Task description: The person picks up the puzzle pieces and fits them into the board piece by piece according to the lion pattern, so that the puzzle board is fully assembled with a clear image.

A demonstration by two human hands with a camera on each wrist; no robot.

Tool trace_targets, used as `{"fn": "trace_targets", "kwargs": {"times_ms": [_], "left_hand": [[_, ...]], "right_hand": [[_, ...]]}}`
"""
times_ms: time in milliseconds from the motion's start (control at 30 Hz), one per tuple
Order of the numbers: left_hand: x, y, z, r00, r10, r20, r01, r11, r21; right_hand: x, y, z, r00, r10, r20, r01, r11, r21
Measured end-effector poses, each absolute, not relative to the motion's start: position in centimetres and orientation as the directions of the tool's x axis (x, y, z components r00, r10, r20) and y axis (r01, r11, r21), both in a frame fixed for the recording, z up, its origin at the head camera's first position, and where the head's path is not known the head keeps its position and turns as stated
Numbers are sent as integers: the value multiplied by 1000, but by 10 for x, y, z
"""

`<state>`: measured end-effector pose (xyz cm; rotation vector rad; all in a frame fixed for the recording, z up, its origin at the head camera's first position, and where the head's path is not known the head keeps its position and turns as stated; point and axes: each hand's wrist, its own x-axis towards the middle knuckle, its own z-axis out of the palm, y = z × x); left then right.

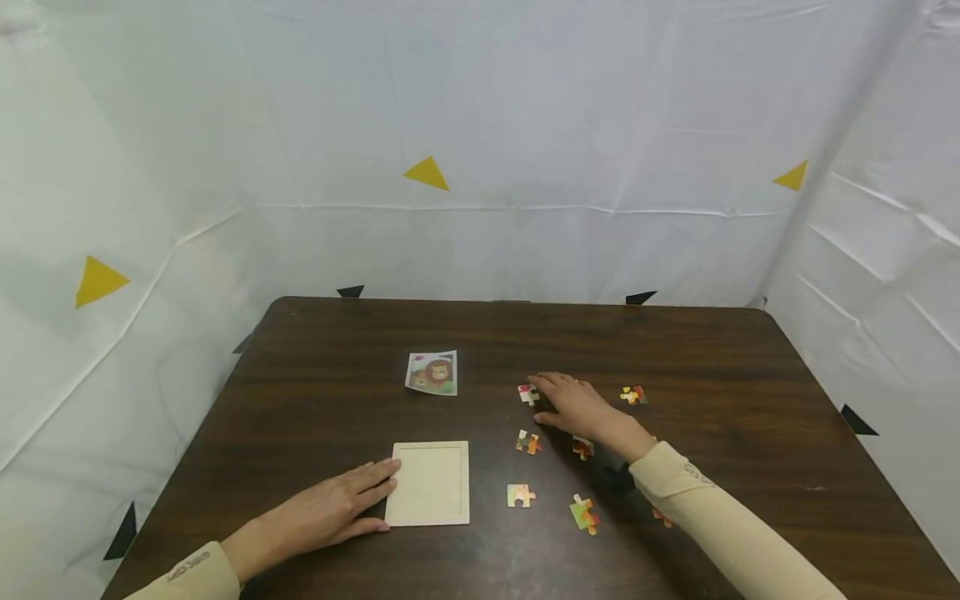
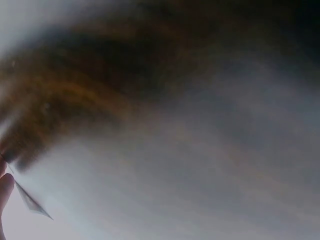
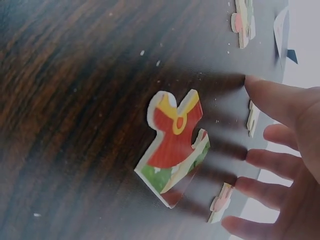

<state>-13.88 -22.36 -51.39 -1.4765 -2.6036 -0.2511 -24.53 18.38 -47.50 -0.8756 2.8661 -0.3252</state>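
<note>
In the head view my left hand [image 1: 318, 512] rests its straight fingers on the left edge of a pale square wooden puzzle tray [image 1: 431, 483]. My right hand [image 1: 581, 408] reaches over the table, fingers extended, fingertips beside a pink-and-white jigsaw piece [image 1: 528, 395]; whether they touch it, I cannot tell. The right wrist view has the right hand [image 3: 302, 195] with fingers apart and nothing held. A red, yellow and green jigsaw piece [image 3: 175, 150] lies flat below it. Mostly blur fills the left wrist view, with fingertips [image 2: 5, 187] at its left edge.
Loose jigsaw pieces lie around the right arm, among them an orange one [image 1: 528, 442], a pale one [image 1: 520, 496], a green one [image 1: 583, 515] and a far one [image 1: 633, 395]. A lion picture card [image 1: 432, 373] lies behind the tray on the dark wooden table [image 1: 337, 358].
</note>
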Motion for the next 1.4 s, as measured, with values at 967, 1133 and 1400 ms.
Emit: {"fn": "trace_targets", "kwargs": {"times_ms": [967, 1133, 1400], "left_hand": [[-146, -223, -515, -423, 853, 305, 904, 422, 73], [-147, -222, -515, -397, 861, 318, 915, 397, 67], [-145, -220, -513, -421, 853, 309, 906, 408, 109]], "right_hand": [[-243, 179, -469, -802, -597, 5, -579, 776, -249], [-242, 179, -470, -796, -605, 16, -591, 773, -231], [-241, 179, -471, -796, -605, 25, -593, 771, -230]]}}
